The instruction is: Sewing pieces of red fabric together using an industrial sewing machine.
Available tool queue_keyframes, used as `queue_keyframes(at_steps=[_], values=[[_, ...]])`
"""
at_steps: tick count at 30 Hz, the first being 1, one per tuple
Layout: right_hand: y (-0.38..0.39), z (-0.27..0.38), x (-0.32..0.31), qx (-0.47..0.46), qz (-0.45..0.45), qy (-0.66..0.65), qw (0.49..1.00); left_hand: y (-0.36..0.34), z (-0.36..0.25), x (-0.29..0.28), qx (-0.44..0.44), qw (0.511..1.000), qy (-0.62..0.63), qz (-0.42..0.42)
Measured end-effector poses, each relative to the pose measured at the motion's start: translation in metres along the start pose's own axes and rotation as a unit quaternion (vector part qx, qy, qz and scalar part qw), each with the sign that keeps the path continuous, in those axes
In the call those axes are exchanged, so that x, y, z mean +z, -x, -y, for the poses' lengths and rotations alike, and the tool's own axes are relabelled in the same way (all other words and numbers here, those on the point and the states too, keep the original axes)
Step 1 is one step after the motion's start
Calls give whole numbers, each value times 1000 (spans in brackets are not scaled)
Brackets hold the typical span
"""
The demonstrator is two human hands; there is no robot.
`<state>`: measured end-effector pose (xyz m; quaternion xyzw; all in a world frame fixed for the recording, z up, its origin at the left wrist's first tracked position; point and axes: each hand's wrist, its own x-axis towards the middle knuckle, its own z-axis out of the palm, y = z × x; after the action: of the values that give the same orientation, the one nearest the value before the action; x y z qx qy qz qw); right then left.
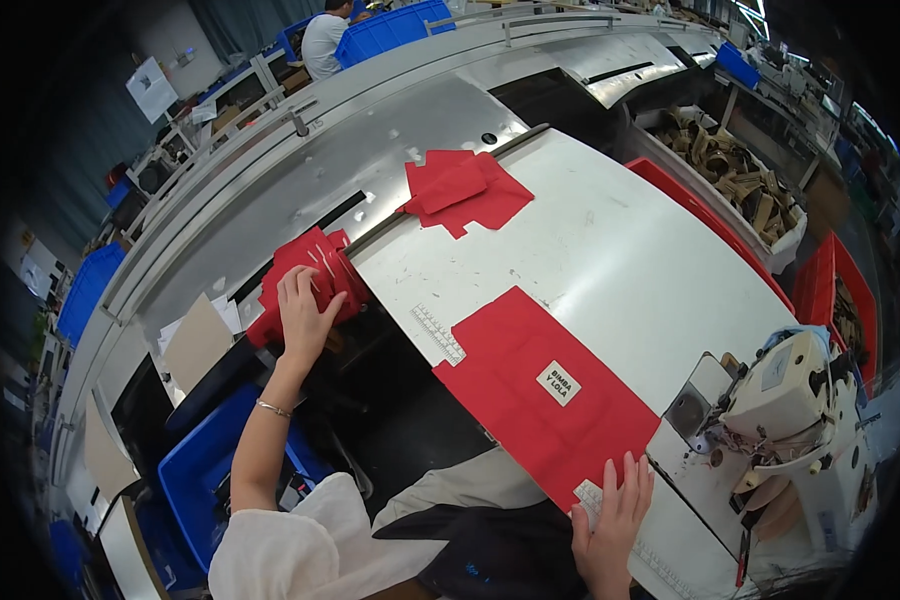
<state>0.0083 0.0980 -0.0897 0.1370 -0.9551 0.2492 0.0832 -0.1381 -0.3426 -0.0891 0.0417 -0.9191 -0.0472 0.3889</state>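
Observation:
A flat red fabric panel (530, 390) with a small white printed label (558, 383) lies on the white sewing table. My right hand (612, 520) rests with fingers stretched out at the panel's near right corner, beside a printed ruler strip. At the left, my left hand (308, 305) lies over a thick stack of red fabric pieces (285, 275) beyond the table's left edge, its thumb apart from the fingers. Farther up, more red cut pieces (465, 190) lie overlapping across the table's far edge.
To the right stands a white sewing machine (780, 400). Behind it are red bins (838, 290) and a box of brownish strips (735, 170). A blue crate (205, 470) sits low at left, near beige card sheets (198, 348). Another person (322, 45) works beyond the metal rail.

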Motion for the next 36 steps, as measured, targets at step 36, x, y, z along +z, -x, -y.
queue_keyframes(at_steps=[36], values=[[-96,20,9,270,227,-636,687,53,-226,-55,437,725,469,251]])
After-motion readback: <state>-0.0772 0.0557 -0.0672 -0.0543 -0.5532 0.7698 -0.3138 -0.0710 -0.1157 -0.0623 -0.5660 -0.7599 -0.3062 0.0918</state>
